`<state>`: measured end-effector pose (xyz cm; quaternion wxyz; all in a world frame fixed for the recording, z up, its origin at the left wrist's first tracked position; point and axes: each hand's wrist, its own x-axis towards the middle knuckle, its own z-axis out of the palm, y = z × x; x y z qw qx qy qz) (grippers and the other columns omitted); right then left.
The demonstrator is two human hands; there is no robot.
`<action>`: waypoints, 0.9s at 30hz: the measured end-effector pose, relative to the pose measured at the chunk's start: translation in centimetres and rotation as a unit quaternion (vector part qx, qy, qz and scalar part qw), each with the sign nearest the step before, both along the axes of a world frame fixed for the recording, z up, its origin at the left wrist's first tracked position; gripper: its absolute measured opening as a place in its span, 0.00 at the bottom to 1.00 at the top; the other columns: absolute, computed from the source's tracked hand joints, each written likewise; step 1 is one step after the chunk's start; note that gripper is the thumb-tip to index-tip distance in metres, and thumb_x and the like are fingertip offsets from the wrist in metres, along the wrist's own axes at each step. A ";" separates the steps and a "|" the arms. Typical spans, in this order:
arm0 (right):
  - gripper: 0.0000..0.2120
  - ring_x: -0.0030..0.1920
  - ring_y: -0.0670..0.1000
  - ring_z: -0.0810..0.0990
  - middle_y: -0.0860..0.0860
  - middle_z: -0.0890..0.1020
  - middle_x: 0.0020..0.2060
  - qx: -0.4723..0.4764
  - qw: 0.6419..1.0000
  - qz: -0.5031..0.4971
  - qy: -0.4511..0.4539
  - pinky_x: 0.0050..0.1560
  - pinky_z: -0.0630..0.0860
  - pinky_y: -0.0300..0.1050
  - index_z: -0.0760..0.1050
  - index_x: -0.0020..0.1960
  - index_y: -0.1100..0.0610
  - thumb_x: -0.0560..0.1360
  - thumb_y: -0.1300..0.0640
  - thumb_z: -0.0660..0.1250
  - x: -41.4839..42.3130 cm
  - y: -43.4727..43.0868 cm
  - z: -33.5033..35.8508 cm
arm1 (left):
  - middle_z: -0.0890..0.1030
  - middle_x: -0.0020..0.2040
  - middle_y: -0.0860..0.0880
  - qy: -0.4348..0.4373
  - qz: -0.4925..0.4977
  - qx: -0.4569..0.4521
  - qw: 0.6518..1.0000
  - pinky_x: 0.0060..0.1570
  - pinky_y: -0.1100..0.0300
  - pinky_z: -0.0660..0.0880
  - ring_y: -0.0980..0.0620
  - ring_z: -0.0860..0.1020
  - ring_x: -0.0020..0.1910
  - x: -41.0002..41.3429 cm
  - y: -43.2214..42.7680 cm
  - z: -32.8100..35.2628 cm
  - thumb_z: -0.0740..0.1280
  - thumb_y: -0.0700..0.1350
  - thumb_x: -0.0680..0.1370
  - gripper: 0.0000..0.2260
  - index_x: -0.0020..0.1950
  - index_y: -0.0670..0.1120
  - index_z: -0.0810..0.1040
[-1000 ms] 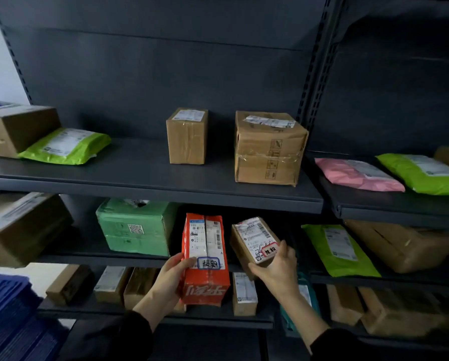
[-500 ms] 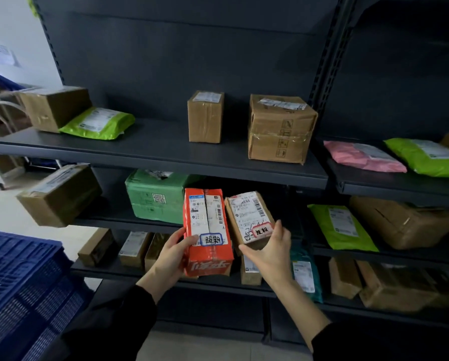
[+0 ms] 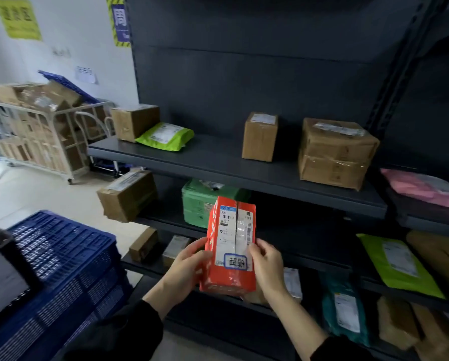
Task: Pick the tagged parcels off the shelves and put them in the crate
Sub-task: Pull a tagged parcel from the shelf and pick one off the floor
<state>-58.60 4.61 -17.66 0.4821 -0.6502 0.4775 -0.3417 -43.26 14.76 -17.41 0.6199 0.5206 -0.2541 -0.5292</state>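
While outside crate (image 3: pixel 69 246), orange parcel (image 3: pixel 231 246) aloft

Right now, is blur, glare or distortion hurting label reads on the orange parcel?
Head view: the orange taped parcel is fairly sharp, its blue-bordered tag legible, mild glare on the tape; head view edges smear the blue plastic crate and bend the dark metal shelf upright; lower shelves are in shadow.
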 end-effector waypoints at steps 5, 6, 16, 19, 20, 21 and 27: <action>0.08 0.38 0.48 0.81 0.51 0.81 0.40 0.092 0.995 0.049 0.006 0.32 0.75 0.34 0.76 0.48 0.58 0.79 0.55 0.60 4.1 1.4 -1.3 | 0.85 0.39 0.45 0.057 0.086 0.021 0.994 0.44 0.48 0.80 0.44 0.83 0.39 1.9 2.3 -1.3 0.60 0.30 0.77 0.12 0.54 0.44 0.74; 0.09 0.40 0.49 0.82 0.53 0.82 0.43 0.096 0.993 0.062 0.020 0.35 0.78 0.37 0.77 0.50 0.58 0.79 0.54 0.61 4.7 1.5 -1.9 | 0.85 0.41 0.43 0.069 0.087 0.031 0.993 0.46 0.47 0.80 0.43 0.82 0.41 2.4 2.5 -1.9 0.59 0.31 0.77 0.12 0.55 0.43 0.75; 0.12 0.52 0.50 0.79 0.52 0.75 0.54 0.015 0.995 0.077 0.063 0.52 0.79 0.51 0.74 0.57 0.53 0.75 0.54 0.67 4.5 2.0 -3.9 | 0.83 0.56 0.45 -0.029 -0.065 0.111 0.991 0.56 0.46 0.77 0.45 0.82 0.55 4.8 2.3 -4.6 0.76 0.61 0.59 0.37 0.64 0.52 0.70; 0.10 0.51 0.47 0.78 0.52 0.75 0.53 -0.014 0.996 0.074 0.053 0.49 0.79 0.46 0.74 0.56 0.52 0.75 0.55 0.67 4.3 1.7 -3.6 | 0.84 0.54 0.45 -0.027 -0.044 0.106 0.993 0.47 0.53 0.80 0.46 0.83 0.51 4.2 1.5 -4.3 0.77 0.55 0.58 0.37 0.64 0.48 0.70; 0.11 0.51 0.47 0.78 0.51 0.75 0.53 -0.016 0.996 0.073 0.051 0.47 0.79 0.43 0.74 0.57 0.53 0.75 0.54 0.67 4.1 1.5 -3.7 | 0.84 0.53 0.45 -0.025 -0.035 0.107 0.993 0.46 0.54 0.80 0.46 0.83 0.51 4.0 1.2 -4.3 0.76 0.53 0.60 0.35 0.64 0.48 0.71; 0.14 0.51 0.48 0.78 0.51 0.74 0.54 -0.016 0.996 0.070 0.051 0.44 0.79 0.40 0.73 0.59 0.55 0.75 0.54 0.67 4.0 1.2 -3.7 | 0.84 0.53 0.45 -0.022 -0.028 0.108 0.994 0.47 0.53 0.79 0.45 0.83 0.51 3.9 1.0 -4.4 0.75 0.52 0.62 0.32 0.64 0.47 0.72; 0.18 0.60 0.48 0.74 0.51 0.76 0.58 -0.023 0.992 0.099 0.070 0.60 0.74 0.46 0.73 0.64 0.58 0.76 0.52 0.64 2.8 -0.6 -4.4 | 0.85 0.51 0.44 -0.004 -0.001 0.094 0.996 0.53 0.48 0.78 0.44 0.83 0.51 3.4 1.0 -4.6 0.71 0.48 0.66 0.24 0.61 0.47 0.74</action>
